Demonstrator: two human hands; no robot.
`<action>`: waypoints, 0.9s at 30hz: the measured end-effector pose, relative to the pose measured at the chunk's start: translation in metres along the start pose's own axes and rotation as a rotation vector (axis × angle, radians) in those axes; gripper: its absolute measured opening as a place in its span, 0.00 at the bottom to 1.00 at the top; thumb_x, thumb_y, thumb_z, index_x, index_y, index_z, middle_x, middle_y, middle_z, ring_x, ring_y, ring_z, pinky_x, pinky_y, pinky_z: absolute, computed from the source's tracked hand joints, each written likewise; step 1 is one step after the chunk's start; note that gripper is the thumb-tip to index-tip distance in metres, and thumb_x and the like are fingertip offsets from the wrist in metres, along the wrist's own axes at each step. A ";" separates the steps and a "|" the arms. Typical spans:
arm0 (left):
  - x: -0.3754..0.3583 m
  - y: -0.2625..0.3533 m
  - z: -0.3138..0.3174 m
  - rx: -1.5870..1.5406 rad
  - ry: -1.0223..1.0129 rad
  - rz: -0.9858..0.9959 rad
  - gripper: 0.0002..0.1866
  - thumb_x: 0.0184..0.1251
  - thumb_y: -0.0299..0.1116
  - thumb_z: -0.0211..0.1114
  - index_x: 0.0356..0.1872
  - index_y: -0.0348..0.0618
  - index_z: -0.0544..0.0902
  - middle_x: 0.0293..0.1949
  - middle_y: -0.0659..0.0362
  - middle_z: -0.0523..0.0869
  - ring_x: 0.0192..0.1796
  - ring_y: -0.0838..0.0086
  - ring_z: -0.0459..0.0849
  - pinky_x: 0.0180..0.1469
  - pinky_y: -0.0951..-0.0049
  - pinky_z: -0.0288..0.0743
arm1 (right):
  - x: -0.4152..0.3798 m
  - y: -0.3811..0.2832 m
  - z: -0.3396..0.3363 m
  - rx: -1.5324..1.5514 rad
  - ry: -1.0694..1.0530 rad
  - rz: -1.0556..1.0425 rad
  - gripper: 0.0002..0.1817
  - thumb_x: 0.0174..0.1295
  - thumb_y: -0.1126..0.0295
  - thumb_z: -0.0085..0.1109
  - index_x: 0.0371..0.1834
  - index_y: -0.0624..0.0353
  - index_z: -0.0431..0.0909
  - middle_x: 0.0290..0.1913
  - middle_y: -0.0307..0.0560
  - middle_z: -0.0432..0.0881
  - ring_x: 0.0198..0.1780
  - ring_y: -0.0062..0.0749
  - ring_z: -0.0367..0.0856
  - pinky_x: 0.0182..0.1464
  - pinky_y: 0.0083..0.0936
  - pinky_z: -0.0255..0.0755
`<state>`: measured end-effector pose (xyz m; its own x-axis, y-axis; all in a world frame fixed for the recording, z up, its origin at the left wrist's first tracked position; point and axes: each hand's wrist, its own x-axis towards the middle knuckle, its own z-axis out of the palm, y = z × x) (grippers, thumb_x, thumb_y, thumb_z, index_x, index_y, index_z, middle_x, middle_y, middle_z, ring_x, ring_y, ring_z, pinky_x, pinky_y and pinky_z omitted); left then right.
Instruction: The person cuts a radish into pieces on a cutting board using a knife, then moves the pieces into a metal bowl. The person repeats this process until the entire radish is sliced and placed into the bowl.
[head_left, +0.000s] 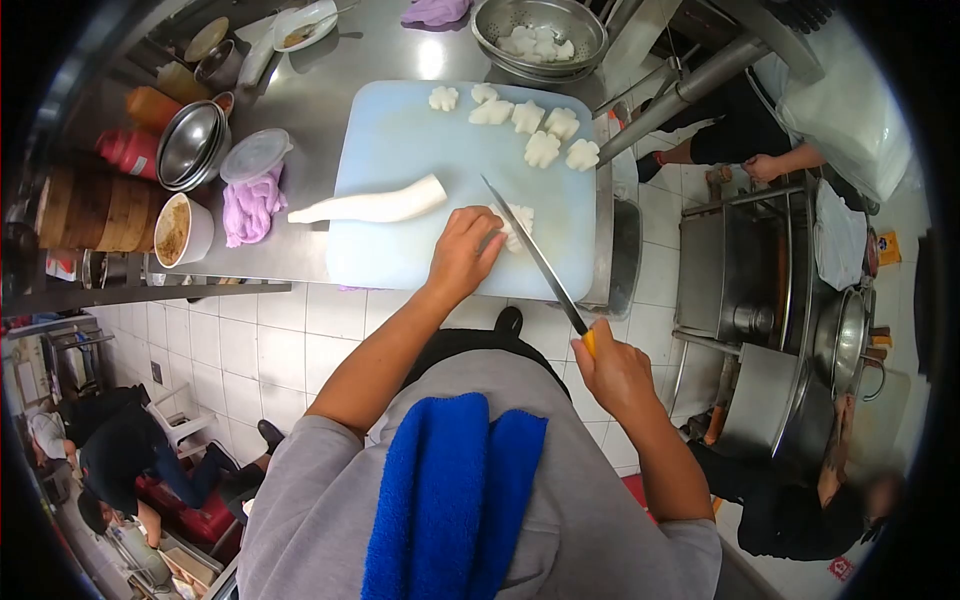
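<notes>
My right hand (617, 375) is wrapped round the yellow handle of a knife (541, 262). Its long blade points up and to the left, across a white flower-shaped vegetable piece (524, 213) on the pale cutting board (385, 262). The fingers of my left hand (466, 250) are bent and hold that piece from its left side. A long, peeled white root (385, 203), like a daikon, lies to the left with its thin end past the board's edge. Several more flower-shaped pieces (528, 117) are spread over the board's far right part.
At the back right stands a metal colander (540, 72) with white pieces inside. Purple cloth (252, 208), a lidded tub (257, 155), metal bowls (188, 142) and a white tub of brown paste (184, 229) crowd the left. Other people (125, 450) are lower left and at right.
</notes>
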<state>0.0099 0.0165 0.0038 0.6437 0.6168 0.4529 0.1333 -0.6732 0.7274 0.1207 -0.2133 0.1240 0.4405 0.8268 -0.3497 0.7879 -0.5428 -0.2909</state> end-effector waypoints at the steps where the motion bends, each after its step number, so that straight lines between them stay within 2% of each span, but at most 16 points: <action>1: 0.000 0.000 0.000 0.001 0.000 0.003 0.11 0.57 0.23 0.69 0.41 0.40 0.81 0.46 0.56 0.81 0.50 0.58 0.77 0.51 0.62 0.75 | -0.005 0.000 -0.003 0.001 -0.015 0.002 0.16 0.69 0.58 0.55 0.41 0.59 0.65 0.21 0.57 0.81 0.24 0.59 0.82 0.27 0.50 0.75; 9: 0.001 0.000 0.000 0.000 -0.007 -0.013 0.10 0.58 0.24 0.69 0.41 0.40 0.81 0.46 0.55 0.81 0.50 0.58 0.78 0.51 0.62 0.75 | -0.033 0.001 -0.016 -0.053 -0.103 0.041 0.15 0.69 0.59 0.56 0.40 0.59 0.65 0.21 0.58 0.81 0.24 0.58 0.82 0.28 0.49 0.75; 27: 0.003 0.003 -0.002 -0.039 0.016 -0.014 0.09 0.59 0.25 0.69 0.40 0.40 0.82 0.44 0.56 0.82 0.48 0.57 0.78 0.49 0.62 0.75 | -0.002 -0.009 -0.011 -0.055 -0.129 0.001 0.14 0.70 0.61 0.54 0.42 0.61 0.65 0.22 0.59 0.82 0.25 0.58 0.83 0.29 0.49 0.77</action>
<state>0.0106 0.0177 0.0085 0.6297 0.6330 0.4503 0.1129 -0.6481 0.7532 0.1174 -0.2087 0.1373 0.3850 0.7987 -0.4624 0.8114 -0.5317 -0.2429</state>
